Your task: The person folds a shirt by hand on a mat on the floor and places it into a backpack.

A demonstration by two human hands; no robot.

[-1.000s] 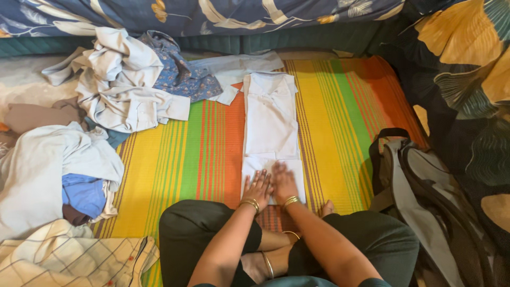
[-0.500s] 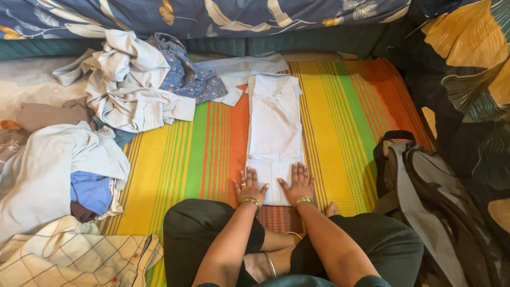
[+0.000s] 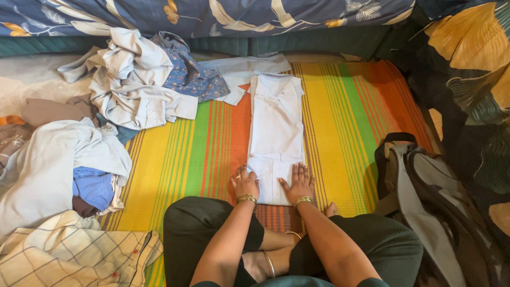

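White shirt (image 3: 276,125), folded into a long narrow strip, lies on the striped mat (image 3: 340,122) with both hands on its near end.

Shirt's collar points to 12 o'clock and its hem lies at 6 o'clock, just in front of the person's crossed legs. Left hand (image 3: 245,183) rests on the hem's 9 o'clock corner, fingers curled in close around the cloth edge; right hand (image 3: 298,183) lies flat at the 3 o'clock corner, fingers spread wide and pressing down. At 10 o'clock sits a heap of crumpled pale shirts (image 3: 130,85) beside a blue floral garment (image 3: 186,72). At 8 o'clock lies a checked cream cloth (image 3: 69,255). At 4 o'clock a grey backpack (image 3: 425,196) rests beside the mat.
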